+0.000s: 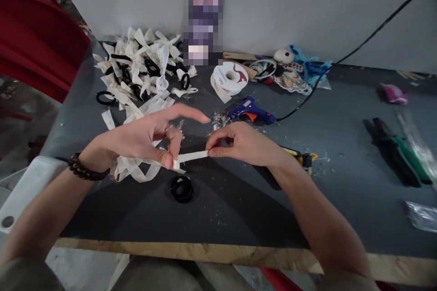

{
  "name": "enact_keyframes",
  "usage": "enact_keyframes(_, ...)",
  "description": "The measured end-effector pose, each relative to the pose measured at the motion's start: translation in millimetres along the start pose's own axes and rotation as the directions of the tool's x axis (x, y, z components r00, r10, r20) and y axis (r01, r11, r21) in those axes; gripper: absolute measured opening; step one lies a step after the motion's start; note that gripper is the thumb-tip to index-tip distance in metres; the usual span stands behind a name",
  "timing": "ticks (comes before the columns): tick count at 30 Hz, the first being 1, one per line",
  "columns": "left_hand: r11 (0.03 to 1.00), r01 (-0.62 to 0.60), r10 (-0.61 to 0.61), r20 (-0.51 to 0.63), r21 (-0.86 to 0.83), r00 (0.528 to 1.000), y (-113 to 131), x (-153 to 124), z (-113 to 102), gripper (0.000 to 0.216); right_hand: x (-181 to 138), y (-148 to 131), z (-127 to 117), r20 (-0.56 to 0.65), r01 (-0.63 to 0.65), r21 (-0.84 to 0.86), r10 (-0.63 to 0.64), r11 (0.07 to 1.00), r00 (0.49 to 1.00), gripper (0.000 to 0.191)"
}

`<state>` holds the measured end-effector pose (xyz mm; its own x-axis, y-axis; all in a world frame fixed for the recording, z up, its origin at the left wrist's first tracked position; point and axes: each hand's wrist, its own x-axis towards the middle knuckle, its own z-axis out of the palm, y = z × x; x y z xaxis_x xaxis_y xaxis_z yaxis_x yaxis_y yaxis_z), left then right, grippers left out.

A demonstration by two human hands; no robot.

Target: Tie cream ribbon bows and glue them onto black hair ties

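A short strip of cream ribbon (193, 157) is stretched between my two hands above the table. My left hand (146, 136) pinches its left end between thumb and a bent finger, with the index finger stretched out over it. At the right end, the thumb and fingertips of my right hand (237, 143) are closed on the ribbon. Just below lie several black hair ties (182, 189) in a small stack. Under and behind my left hand are loose cream ribbon lengths (136, 170). A blue glue gun (251, 110) rests beyond my right hand.
Cream bows with black hair ties (139, 63) form a pile at the back left. A ribbon spool (230, 78) stands near a blurred-out upright object (204, 29). A yellow-black cutter (302, 158) lies under my right forearm. Green-handled pliers (398, 154) lie right. A black cable (375, 27) crosses.
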<state>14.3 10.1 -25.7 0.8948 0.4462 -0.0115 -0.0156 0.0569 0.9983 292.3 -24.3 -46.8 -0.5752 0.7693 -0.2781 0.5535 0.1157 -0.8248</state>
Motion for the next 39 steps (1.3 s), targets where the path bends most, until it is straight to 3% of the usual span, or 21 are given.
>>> enact_keyframes(2,0.997,0.034,-0.042,0.108,0.071,0.993,2,1,-3,0.05,0,-1,-1,0.014,-0.007,-0.038,0.007,0.999,1.0,0.01)
enact_keyframes(6,0.962,0.003,-0.068,0.229,0.272,0.971,3,3,-6,0.017,-1,-2,-3,0.119,0.025,-0.069,-0.016,0.997,0.993,0.01)
enact_keyframes(11,0.897,0.019,-0.166,0.297,0.442,0.94,-9,6,2,0.02,0,1,0,0.266,0.068,-0.107,-0.038,0.992,0.963,0.01)
enact_keyframes(14,0.88,0.024,-0.178,0.282,0.474,0.943,-13,6,5,0.022,2,6,2,0.29,0.153,0.017,-0.151,0.988,0.945,0.007)
enact_keyframes(18,0.926,0.023,-0.105,0.199,0.377,0.974,-11,6,2,0.014,4,10,6,0.146,0.256,0.335,-0.319,0.907,0.937,0.003)
enact_keyframes(21,0.966,0.027,-0.059,0.118,0.257,0.991,-11,6,0,0.011,6,12,16,-0.036,0.348,0.595,-0.408,0.725,0.912,0.005)
enact_keyframes(24,0.986,0.017,-0.029,0.068,0.164,0.997,-14,7,4,0.009,7,13,27,-0.128,0.344,0.74,-0.381,0.579,0.916,0.005)
enact_keyframes(29,1.0,-0.024,0.024,-0.015,0.017,1.0,-18,8,16,0.008,8,14,35,-0.213,0.354,0.81,-0.327,0.468,0.921,0.007)
enact_keyframes(33,0.999,-0.05,0.047,-0.121,-0.019,0.992,-21,9,18,0.012,9,11,39,-0.272,0.398,0.8,-0.32,0.449,0.908,0.01)
enact_keyframes(39,0.978,-0.101,0.048,-0.279,-0.18,0.959,-26,12,26,0.015,12,4,53,-0.361,0.364,0.816,-0.096,0.449,0.928,0.022)
